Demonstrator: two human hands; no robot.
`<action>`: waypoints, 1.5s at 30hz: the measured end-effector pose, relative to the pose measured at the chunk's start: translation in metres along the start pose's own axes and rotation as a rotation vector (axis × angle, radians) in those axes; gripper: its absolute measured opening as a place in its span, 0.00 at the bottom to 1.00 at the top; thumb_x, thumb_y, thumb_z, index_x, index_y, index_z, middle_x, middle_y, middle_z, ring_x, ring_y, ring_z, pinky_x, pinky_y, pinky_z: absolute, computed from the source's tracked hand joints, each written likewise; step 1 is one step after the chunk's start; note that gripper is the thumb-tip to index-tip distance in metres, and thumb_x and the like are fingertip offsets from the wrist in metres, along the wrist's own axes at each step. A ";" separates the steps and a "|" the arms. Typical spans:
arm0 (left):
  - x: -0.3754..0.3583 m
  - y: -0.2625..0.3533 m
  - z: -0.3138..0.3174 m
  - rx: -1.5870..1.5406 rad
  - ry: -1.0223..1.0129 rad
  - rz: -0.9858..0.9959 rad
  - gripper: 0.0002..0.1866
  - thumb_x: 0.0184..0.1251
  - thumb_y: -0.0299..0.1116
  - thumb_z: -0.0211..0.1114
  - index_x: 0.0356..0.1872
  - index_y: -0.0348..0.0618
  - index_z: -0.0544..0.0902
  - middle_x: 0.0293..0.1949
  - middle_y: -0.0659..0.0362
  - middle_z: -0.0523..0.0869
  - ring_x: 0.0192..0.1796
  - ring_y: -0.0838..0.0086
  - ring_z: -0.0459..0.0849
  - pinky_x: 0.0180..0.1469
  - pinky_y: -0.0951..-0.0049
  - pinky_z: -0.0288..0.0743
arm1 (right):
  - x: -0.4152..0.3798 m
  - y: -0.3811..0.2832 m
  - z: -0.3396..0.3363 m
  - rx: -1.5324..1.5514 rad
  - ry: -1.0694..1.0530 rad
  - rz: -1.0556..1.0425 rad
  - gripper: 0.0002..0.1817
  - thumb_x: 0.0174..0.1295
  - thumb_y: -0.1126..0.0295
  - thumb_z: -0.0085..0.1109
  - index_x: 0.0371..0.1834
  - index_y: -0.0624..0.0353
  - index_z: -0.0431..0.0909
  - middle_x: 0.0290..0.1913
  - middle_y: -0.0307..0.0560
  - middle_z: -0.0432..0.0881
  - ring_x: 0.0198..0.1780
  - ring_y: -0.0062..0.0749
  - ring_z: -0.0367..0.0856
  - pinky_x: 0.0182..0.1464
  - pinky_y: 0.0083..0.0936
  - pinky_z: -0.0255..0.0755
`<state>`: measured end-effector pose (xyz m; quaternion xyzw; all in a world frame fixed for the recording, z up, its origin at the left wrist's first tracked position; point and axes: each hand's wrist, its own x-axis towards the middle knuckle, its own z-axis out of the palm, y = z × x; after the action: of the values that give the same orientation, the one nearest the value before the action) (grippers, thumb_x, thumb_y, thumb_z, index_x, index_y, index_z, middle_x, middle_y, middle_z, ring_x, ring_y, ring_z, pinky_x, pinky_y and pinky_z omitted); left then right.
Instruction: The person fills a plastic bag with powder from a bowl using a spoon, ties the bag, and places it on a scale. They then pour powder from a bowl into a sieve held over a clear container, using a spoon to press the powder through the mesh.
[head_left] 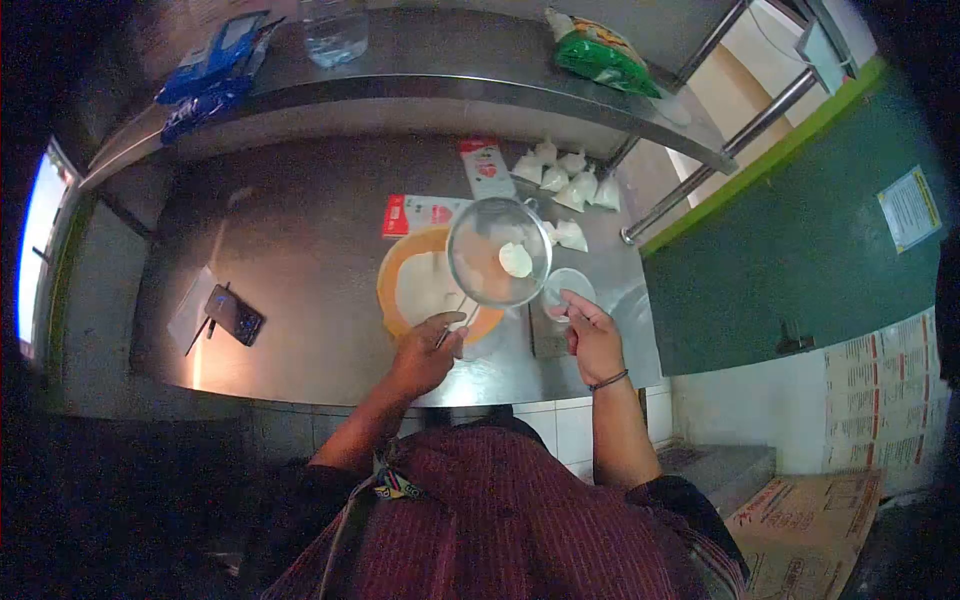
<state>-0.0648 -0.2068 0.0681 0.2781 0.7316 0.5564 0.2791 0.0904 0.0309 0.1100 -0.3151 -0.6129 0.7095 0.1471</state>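
My left hand (432, 352) is closed around the handle of a round mesh sieve (480, 245), held over an orange bowl (388, 285). A small mound of white powder (515, 260) lies in the mesh, right of its middle. More white powder (420, 285) covers the inside of the bowl, partly hidden by the sieve. Right of the bowl, my right hand (597, 340) has thumb and fingers closed at the near rim of a clear plastic cup (566, 283). Its contents are hard to make out.
Behind the bowl lie two red-and-white packets (420, 212) and several small knotted bags of white powder (575, 188). A phone (235, 315) rests at the left of the steel table (300, 230). Above, a shelf (430, 85) carries a green bag (600, 60), blue packets (215, 65) and a water bottle (335, 35).
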 end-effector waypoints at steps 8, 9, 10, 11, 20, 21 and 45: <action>0.034 -0.005 0.078 0.109 -0.157 0.150 0.19 0.75 0.38 0.62 0.59 0.35 0.80 0.25 0.55 0.84 0.28 0.70 0.83 0.34 0.64 0.78 | -0.001 0.026 -0.082 -0.003 0.167 -0.010 0.20 0.76 0.67 0.52 0.68 0.59 0.76 0.48 0.41 0.87 0.24 0.12 0.65 0.24 0.13 0.62; 0.037 -0.004 0.083 0.144 -0.195 0.130 0.20 0.75 0.38 0.62 0.59 0.35 0.80 0.26 0.54 0.84 0.29 0.70 0.84 0.34 0.63 0.78 | 0.000 0.031 -0.088 -0.006 0.152 -0.011 0.20 0.76 0.67 0.52 0.68 0.59 0.76 0.48 0.41 0.87 0.24 0.12 0.65 0.24 0.13 0.62; 0.038 0.000 0.087 0.141 -0.170 0.130 0.20 0.75 0.38 0.62 0.59 0.35 0.80 0.26 0.54 0.84 0.29 0.70 0.84 0.34 0.63 0.78 | 0.001 0.033 -0.095 -0.098 0.158 -0.049 0.20 0.77 0.66 0.53 0.68 0.59 0.76 0.48 0.42 0.87 0.23 0.12 0.66 0.24 0.13 0.62; 0.035 0.004 0.092 0.139 -0.173 0.094 0.19 0.74 0.38 0.62 0.59 0.35 0.80 0.26 0.53 0.85 0.29 0.69 0.85 0.35 0.63 0.79 | 0.004 0.037 -0.102 -0.193 0.158 -0.090 0.20 0.77 0.66 0.53 0.68 0.59 0.76 0.48 0.42 0.87 0.23 0.13 0.66 0.24 0.13 0.63; 0.025 -0.002 0.117 0.187 -0.086 0.092 0.20 0.75 0.39 0.62 0.58 0.34 0.80 0.25 0.50 0.87 0.29 0.64 0.88 0.37 0.60 0.81 | 0.023 0.060 -0.125 -0.119 0.079 -0.174 0.19 0.76 0.66 0.55 0.65 0.61 0.78 0.48 0.43 0.88 0.25 0.12 0.68 0.27 0.14 0.66; 0.025 -0.006 0.119 0.184 -0.088 0.047 0.20 0.74 0.39 0.63 0.58 0.34 0.80 0.24 0.49 0.87 0.29 0.62 0.88 0.37 0.59 0.81 | 0.026 0.065 -0.131 -0.128 0.073 -0.169 0.19 0.76 0.66 0.55 0.65 0.61 0.78 0.48 0.43 0.88 0.25 0.12 0.68 0.27 0.14 0.66; 0.002 -0.002 0.185 0.159 0.113 0.049 0.17 0.71 0.33 0.68 0.56 0.35 0.81 0.32 0.55 0.88 0.29 0.73 0.83 0.37 0.69 0.79 | 0.030 0.045 -0.164 -0.886 0.080 -0.625 0.21 0.64 0.77 0.50 0.60 0.56 0.80 0.57 0.57 0.85 0.58 0.51 0.84 0.60 0.42 0.79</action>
<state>0.0668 -0.0840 0.0241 0.2852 0.7810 0.5182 0.2005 0.1787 0.1669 0.0506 -0.1763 -0.9118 0.2929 0.2273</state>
